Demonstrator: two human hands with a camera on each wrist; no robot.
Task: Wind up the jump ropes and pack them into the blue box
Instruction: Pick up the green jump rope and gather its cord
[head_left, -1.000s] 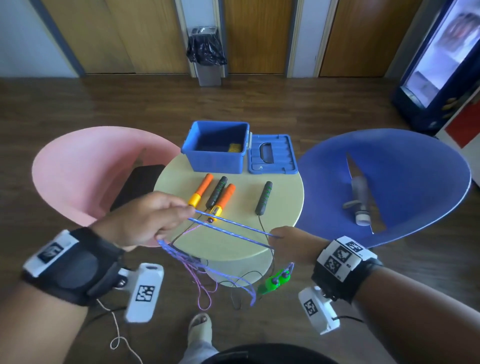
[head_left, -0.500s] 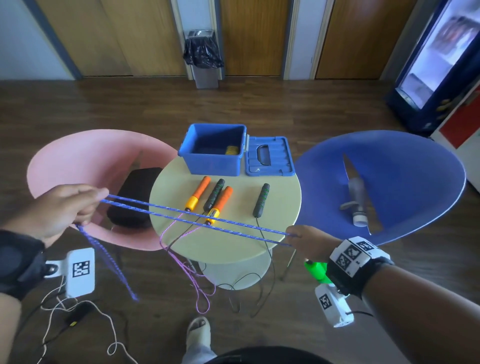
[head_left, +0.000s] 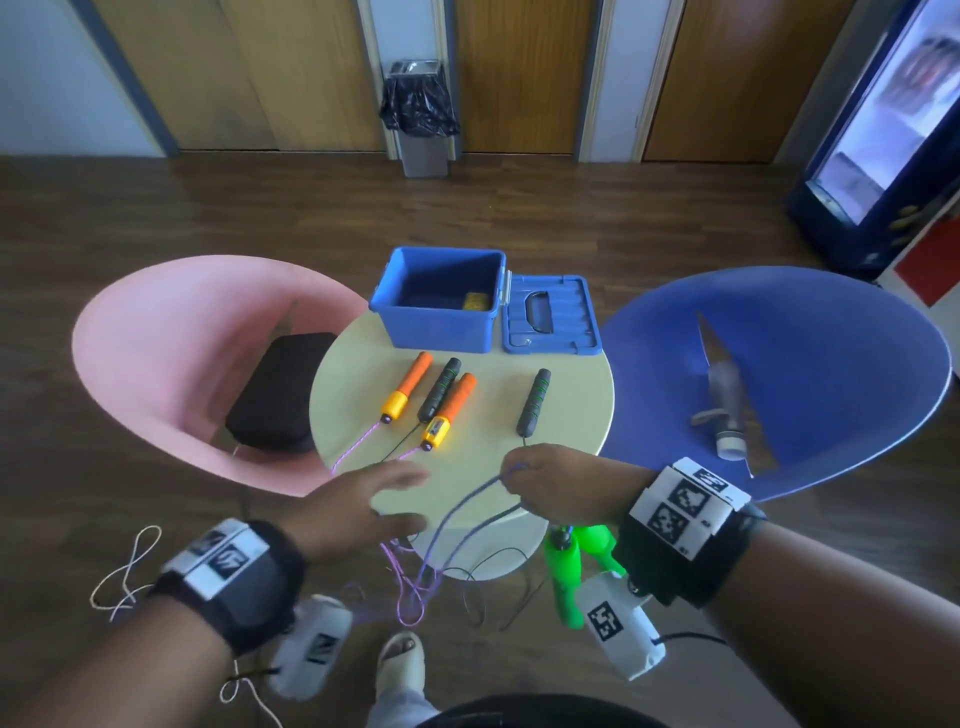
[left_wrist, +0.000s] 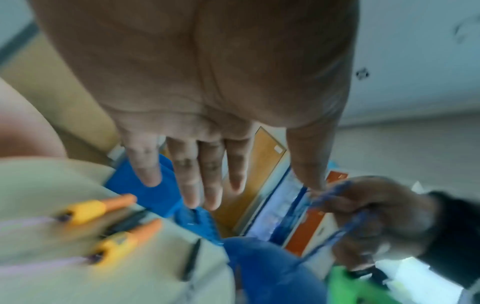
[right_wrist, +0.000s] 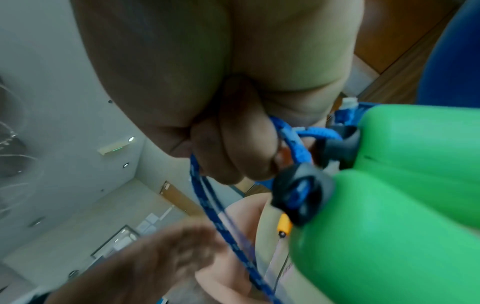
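Round table, right grip clenched on blue rope trailing floorward, green handles hanging down, left grip released

Office lounge (drinks fridge, doors)

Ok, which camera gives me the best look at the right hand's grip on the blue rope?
The right wrist view: the right hand curls its fingers round the blue rope, close and sharp, by the green handles. The head view shows only the back of that hand; the left wrist view shows it blurred at the edge.
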